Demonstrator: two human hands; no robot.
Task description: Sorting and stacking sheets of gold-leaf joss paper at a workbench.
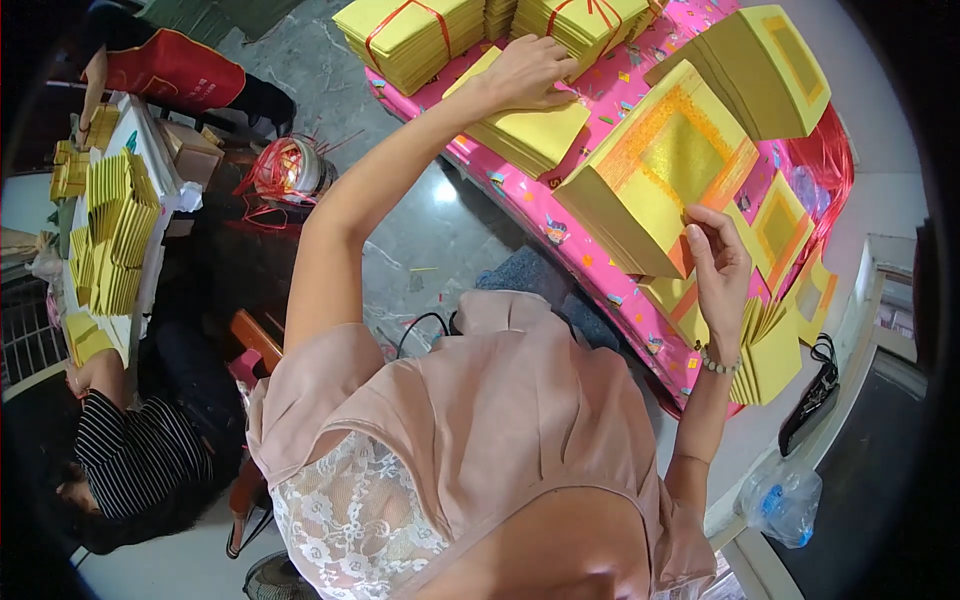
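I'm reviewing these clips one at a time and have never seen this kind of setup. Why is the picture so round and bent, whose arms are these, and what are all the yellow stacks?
One picture, from a wide fisheye camera worn on a person's head and looking down, so straight edges bend. The arms are the wearer's own. The left hand rests on a flat stack of yellow paper. The right hand, with a bead bracelet, grips the edge of a tilted stack of yellow sheets with gold squares. Both lie on a table under a pink patterned cloth. Beyond are bundles tied with red ribbon. At far left, other people work at another table of yellow stacks.
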